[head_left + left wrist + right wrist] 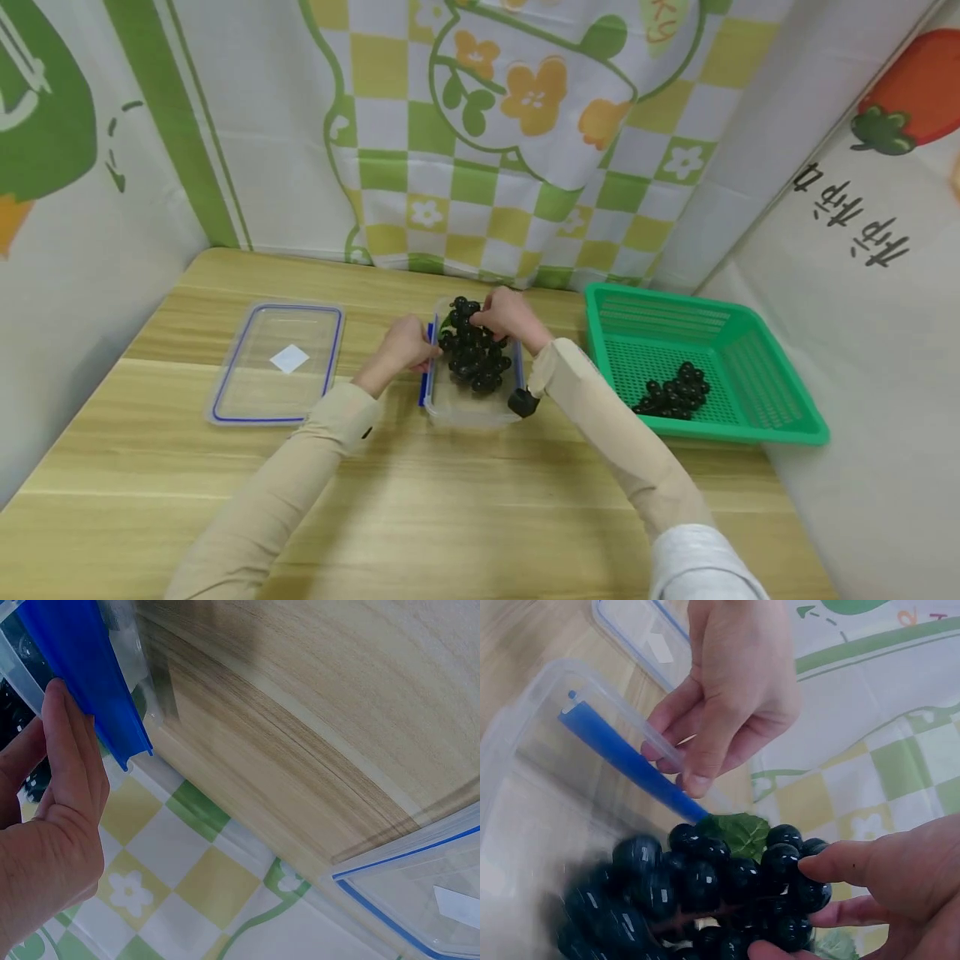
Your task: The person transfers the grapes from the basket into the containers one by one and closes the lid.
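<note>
A bunch of dark grapes (476, 358) with a green leaf (739, 834) is at the clear plastic food container (468, 415), over its inside. My right hand (513, 317) grips the bunch near its far end, thumb and fingers around several grapes (784, 862). My left hand (405, 343) pinches the container's left wall, thumb on the inner side and fingers outside by the blue clasp (90, 667). In the right wrist view, the near part of the bunch is blurred.
The container's lid (251, 367), clear with a blue seal and a white label, lies flat on the left of the wooden table (420, 517). At the right stands a green basket (738, 430) holding more dark grapes (681, 392). A checkered curtain (427, 183) hangs behind.
</note>
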{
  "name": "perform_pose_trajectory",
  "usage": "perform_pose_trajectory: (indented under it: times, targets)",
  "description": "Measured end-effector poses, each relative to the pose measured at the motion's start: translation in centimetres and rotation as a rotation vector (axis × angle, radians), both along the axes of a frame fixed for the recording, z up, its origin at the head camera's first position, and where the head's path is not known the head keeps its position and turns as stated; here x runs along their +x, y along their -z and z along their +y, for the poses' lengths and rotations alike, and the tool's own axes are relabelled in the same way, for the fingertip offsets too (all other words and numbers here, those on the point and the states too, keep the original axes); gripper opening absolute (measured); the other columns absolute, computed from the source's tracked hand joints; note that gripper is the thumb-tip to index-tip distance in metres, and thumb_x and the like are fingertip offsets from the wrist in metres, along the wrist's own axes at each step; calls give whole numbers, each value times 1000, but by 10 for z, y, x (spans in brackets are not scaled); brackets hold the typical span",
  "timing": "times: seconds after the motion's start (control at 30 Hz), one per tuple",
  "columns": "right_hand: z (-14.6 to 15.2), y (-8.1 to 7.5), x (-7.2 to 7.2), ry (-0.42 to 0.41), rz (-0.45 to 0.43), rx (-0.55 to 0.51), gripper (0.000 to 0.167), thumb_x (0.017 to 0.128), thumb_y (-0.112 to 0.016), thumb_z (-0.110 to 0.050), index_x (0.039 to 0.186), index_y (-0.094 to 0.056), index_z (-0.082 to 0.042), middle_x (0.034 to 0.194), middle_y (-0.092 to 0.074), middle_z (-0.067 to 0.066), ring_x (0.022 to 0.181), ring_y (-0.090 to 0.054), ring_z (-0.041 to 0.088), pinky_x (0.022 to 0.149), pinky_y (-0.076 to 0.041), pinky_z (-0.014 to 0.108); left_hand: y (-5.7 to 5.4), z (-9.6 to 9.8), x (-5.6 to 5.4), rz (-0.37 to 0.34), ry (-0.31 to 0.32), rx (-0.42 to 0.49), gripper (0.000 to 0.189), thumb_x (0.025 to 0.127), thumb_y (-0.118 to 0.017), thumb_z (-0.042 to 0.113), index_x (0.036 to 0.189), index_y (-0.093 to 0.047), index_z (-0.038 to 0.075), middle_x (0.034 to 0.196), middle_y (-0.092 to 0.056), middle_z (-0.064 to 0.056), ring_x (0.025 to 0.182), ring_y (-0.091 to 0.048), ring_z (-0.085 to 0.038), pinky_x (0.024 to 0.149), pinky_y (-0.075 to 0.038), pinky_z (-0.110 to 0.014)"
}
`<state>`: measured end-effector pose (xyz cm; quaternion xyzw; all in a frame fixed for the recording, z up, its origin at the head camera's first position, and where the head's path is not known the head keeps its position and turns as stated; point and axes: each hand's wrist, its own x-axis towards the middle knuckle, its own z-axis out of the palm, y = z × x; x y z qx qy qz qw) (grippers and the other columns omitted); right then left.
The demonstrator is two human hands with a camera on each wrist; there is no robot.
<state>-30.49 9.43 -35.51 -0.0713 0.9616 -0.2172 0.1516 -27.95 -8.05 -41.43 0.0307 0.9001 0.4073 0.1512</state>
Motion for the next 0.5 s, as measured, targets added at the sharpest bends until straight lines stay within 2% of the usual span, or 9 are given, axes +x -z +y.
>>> perform_pose_trajectory:
  times: [0.07,0.2,0.33,0.43,0.5]
  targets:
    - [0,6,-3,1,-32,9,42,90,-63,-27,55,-44,-16,47,-49,2,69,-69,30,47,-57,33,0,1,1,5,3,-10,17,84,-68,8,79,-71,-8,63,-69,-14,64,-70,-30,62,-62,-35]
    - [4,19,-8,68,-92,-16,47,92,-61,-25,52,-38,-15,44,-41,0,64,-67,29,65,-61,45,-1,2,1,-8,3,-13,18,85,-68,9,83,-70,-9,68,-70,-16,58,-69,-26,63,-62,-35]
    - [7,24,-13,143,-101,-80,33,92,-61,-25,66,-48,-11,54,-45,1,61,-61,23,70,-60,48,-1,2,0,-33,-12,-9,18,85,-69,8,85,-69,-9,70,-70,-17,51,-65,-17,64,-62,-35]
    - [6,24,-14,146,-93,-102,22,92,-61,-25,79,-55,-8,67,-54,6,64,-62,23,71,-61,47,0,1,0,-32,-20,-10,18,85,-69,9,83,-70,-9,69,-70,-16,49,-64,-17,64,-62,-35]
    - [5,24,-15,140,-97,-97,23,92,-61,-25,82,-57,-5,72,-56,8,67,-63,25,72,-61,46,0,0,0,-29,-23,-9,18,85,-69,9,82,-70,-8,68,-70,-15,48,-64,-16,63,-62,-35]
